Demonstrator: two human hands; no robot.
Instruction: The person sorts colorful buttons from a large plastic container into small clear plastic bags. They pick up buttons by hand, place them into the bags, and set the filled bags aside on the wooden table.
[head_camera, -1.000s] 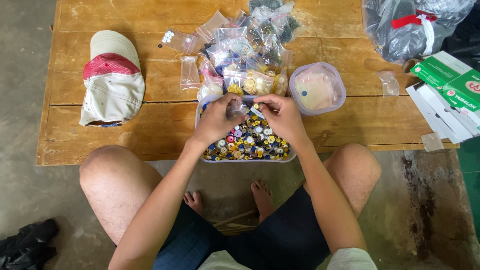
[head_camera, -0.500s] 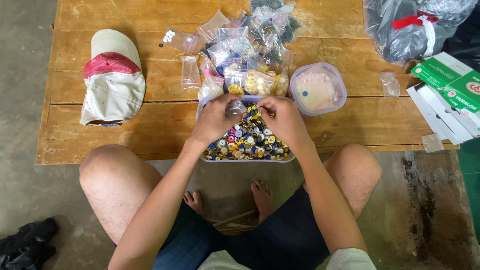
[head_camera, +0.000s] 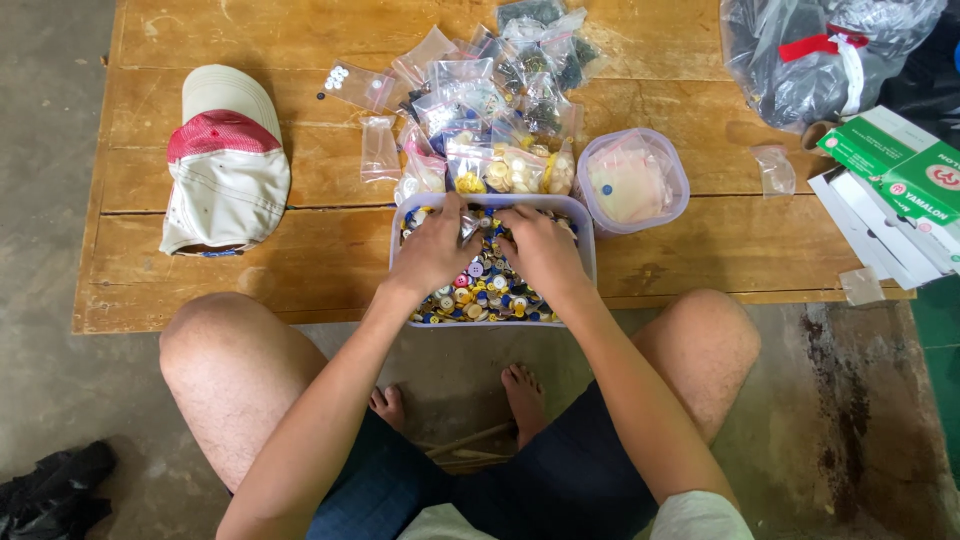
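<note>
Both hands dug in the clear rectangular plastic tub (head_camera: 585, 215) of mixed coloured buttons (head_camera: 478, 295); left hand (head_camera: 437, 250) and right hand (head_camera: 540, 252) curled; grip state unclear; small clear plastic bags (head_camera: 490, 100) lay beyond on the wooden surface (head_camera: 300, 250).

- Tub (head_camera: 585, 262) of buttons (head_camera: 480, 295) at the table's (head_camera: 250, 30) near edge.
- Bags (head_camera: 495, 100) behind the tub.
- Cap (head_camera: 225, 165) to its left.
- Round container (head_camera: 633, 182) just right; boxes (head_camera: 900, 175) far right.

Both arms reach forward, left hand (head_camera: 437, 250) and right hand (head_camera: 540, 252) side by side, fingers curled downward.
</note>
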